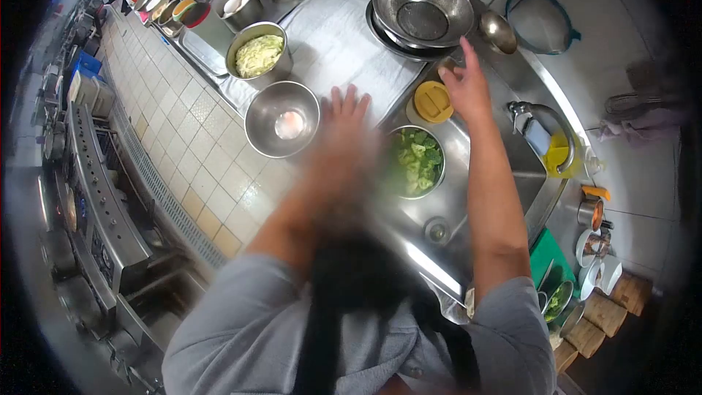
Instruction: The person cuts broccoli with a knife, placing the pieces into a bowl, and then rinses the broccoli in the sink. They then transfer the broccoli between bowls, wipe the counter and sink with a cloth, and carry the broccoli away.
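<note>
My left hand (342,118) is spread with fingers apart over the near edge of the white cloth (333,25), blurred towards the wrist. Right beside it is a steel mixing bowl (262,132) with a small pale pinkish thing (290,125) in the bottom. My right hand (468,88) reaches forward over the sink, index finger stretched to the rim of the stacked steel bowls (391,1), thumb apart. Under that hand stands a container with a yellow lid (433,101). Nearer me, a round steel pot (442,172) holds broccoli (419,159) in the sink.
A pot of shredded cabbage (259,55) and a pot of eggs (235,1) stand at the back left. A ladle (497,32) and a strainer (539,20) lie behind the sink. The faucet (523,108) is at the right, above a green cutting board (550,263).
</note>
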Available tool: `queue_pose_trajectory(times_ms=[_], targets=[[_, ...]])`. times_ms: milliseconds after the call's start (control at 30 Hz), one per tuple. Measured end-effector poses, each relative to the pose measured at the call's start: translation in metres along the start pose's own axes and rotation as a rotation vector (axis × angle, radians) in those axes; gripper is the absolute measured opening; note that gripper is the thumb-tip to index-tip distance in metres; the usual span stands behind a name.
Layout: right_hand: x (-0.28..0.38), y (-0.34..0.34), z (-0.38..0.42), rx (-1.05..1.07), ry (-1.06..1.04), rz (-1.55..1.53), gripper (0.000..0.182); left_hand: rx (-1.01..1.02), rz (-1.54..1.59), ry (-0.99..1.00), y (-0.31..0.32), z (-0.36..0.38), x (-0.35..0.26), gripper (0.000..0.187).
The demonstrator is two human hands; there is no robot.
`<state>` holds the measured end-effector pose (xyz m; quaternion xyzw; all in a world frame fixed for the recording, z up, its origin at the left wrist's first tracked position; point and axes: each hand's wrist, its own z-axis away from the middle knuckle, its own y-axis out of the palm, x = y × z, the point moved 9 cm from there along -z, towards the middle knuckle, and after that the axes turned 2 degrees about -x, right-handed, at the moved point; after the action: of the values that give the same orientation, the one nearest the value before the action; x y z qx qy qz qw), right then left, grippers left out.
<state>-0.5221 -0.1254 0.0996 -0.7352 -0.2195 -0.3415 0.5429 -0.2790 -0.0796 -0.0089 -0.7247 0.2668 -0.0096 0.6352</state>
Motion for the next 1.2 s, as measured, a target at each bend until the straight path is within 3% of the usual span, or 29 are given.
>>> queue_pose_trajectory(times_ms=[33, 100, 167, 300, 367, 533, 600, 667, 700, 867, 933, 1033, 1067, 1133, 1200], targets=[[-0.009, 0.008, -0.012, 0.013, 0.021, -0.001, 0.074, 0.024, 0.002, -0.005, 0.007, 0.001, 0.002, 0.088], [-0.010, 0.011, -0.033, -0.129, -0.200, 0.174, 0.067, -0.057, 0.094, -0.003, 0.012, 0.001, 0.007, 0.086], [-0.005, 0.012, -0.041, -0.182, -0.258, 0.254, 0.048, -0.031, 0.188, -0.009, 0.017, 0.000, 0.010, 0.084], [-0.008, 0.001, -0.034, -0.224, -0.232, 0.145, 0.036, -0.064, 0.170, 0.022, 0.018, -0.004, 0.011, 0.082], [-0.016, -0.017, -0.008, -0.252, -0.150, -0.159, 0.027, -0.070, 0.159, -0.002, 0.015, -0.002, 0.012, 0.081], [-0.057, -0.062, 0.129, -0.225, -0.047, -0.500, 0.027, -0.061, 0.143, -0.013, 0.019, -0.003, 0.014, 0.080], [-0.101, -0.079, 0.191, -0.236, 0.064, -0.467, 0.026, -0.055, 0.158, -0.002, 0.022, -0.003, 0.016, 0.081], [-0.141, -0.077, 0.242, -0.328, 0.357, -0.641, 0.023, -0.048, 0.173, 0.016, 0.022, -0.003, 0.014, 0.081], [-0.161, -0.073, 0.259, -0.329, 0.364, -0.641, 0.023, -0.053, 0.156, 0.011, 0.020, -0.003, 0.014, 0.081], [-0.309, -0.052, 0.335, -0.429, 0.751, -0.409, 0.030, -0.044, 0.102, 0.015, 0.021, -0.003, 0.013, 0.082], [-0.360, -0.030, 0.339, -0.396, 0.752, -0.276, 0.031, -0.037, 0.058, 0.037, 0.019, 0.000, 0.009, 0.082], [-0.374, -0.010, 0.336, -0.293, 0.801, -0.127, 0.039, -0.033, 0.013, 0.061, 0.013, -0.002, 0.004, 0.082], [-0.370, -0.009, 0.334, -0.220, 0.794, 0.154, 0.047, -0.028, 0.009, 0.048, 0.013, -0.002, 0.004, 0.081], [-0.362, 0.003, 0.325, -0.134, 0.768, 0.435, 0.055, -0.023, 0.015, 0.040, 0.016, -0.003, 0.006, 0.082], [-0.334, 0.034, 0.303, -0.031, 0.473, 0.749, 0.072, -0.014, 0.021, 0.037, 0.020, -0.004, 0.009, 0.082]])
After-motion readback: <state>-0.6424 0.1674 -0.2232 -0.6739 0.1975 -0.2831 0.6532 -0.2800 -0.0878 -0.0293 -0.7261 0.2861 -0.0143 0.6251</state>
